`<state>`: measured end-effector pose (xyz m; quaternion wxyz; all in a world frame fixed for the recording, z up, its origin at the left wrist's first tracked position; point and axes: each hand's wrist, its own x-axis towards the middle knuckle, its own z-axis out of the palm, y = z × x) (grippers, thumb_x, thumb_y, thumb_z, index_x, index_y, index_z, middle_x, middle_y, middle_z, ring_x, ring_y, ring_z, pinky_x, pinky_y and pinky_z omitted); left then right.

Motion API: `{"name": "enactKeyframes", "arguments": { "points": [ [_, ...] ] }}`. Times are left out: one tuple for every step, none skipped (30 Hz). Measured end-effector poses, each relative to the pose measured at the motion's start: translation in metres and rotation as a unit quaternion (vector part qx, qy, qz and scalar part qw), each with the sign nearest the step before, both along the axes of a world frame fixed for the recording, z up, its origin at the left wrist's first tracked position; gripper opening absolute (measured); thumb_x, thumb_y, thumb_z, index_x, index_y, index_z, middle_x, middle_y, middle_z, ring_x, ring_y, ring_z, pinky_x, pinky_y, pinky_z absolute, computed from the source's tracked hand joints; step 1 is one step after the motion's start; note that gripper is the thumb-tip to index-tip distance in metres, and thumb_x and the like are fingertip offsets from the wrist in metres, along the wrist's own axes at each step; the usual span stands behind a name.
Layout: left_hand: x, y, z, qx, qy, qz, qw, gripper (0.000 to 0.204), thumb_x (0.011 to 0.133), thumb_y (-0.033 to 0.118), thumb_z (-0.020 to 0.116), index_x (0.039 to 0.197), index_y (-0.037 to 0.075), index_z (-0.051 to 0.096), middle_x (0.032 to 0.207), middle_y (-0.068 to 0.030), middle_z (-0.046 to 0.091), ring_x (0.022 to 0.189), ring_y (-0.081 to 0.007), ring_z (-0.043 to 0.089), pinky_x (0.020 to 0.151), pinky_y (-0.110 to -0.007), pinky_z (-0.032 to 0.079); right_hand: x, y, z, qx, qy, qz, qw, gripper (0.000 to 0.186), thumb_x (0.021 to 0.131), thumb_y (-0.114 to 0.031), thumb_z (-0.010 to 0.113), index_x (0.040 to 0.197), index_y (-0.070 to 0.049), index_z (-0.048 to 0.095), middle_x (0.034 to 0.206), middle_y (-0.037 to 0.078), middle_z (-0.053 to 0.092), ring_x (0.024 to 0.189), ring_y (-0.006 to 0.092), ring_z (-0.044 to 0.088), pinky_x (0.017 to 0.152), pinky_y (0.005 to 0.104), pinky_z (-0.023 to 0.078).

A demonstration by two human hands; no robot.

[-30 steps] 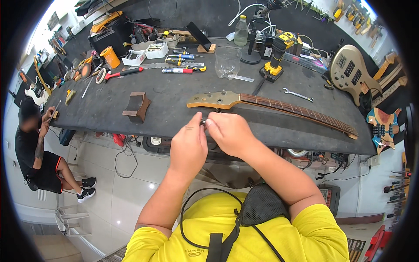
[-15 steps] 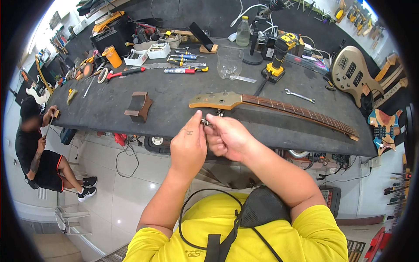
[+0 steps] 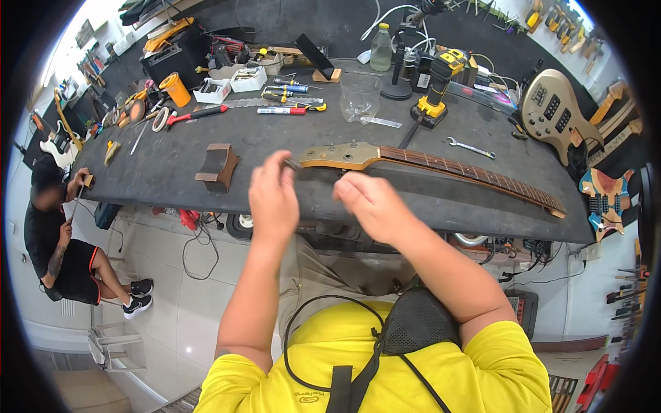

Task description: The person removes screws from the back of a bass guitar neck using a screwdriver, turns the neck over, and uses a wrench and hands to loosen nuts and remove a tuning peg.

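A bass guitar neck lies across the bench, its gold-faced headstock toward the left and its fretboard facing up. Several round metal posts stand up from the headstock. My left hand, slightly blurred, is raised beside the headstock's tip, with a small dark metal part pinched in its fingers. Just below the headstock's near edge, my right hand has its fingers curled together by a tuner's underside. Whatever those fingers hold, if anything, is hidden.
A curved brown wooden block sits left of my hands. Beyond the neck are a wrench, a yellow cordless drill, a cut clear plastic bottle and screwdrivers. A gold bass body stands right. Another person works at the far left.
My hands were together at a small metal part below the headstock. They have moved apart: the left went up and left with a metal part, the right slightly right.
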<state>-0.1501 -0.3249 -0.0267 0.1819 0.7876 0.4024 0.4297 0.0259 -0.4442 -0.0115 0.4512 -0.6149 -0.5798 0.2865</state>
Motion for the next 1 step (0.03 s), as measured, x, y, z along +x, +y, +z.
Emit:
{"name": "enactKeyframes", "arguments": {
  "points": [
    [-0.0028, 0.0192, 0.0053, -0.018, 0.052, 0.03, 0.998, 0.033, 0.099, 0.004, 0.066, 0.132, 0.006, 0.066, 0.136, -0.0242, 0.067, 0.136, -0.0334, 0.059, 0.11, -0.039, 0.046, 0.0098, -0.003, 0.0039, 0.044, -0.101, -0.017, 0.994, 0.05, 0.109, -0.052, 0.055, 0.099, -0.005, 0.07, 0.084, 0.006, 0.072, 0.078, 0.0173, 0.064, 0.074, 0.0304, 0.052]
  ]
}}
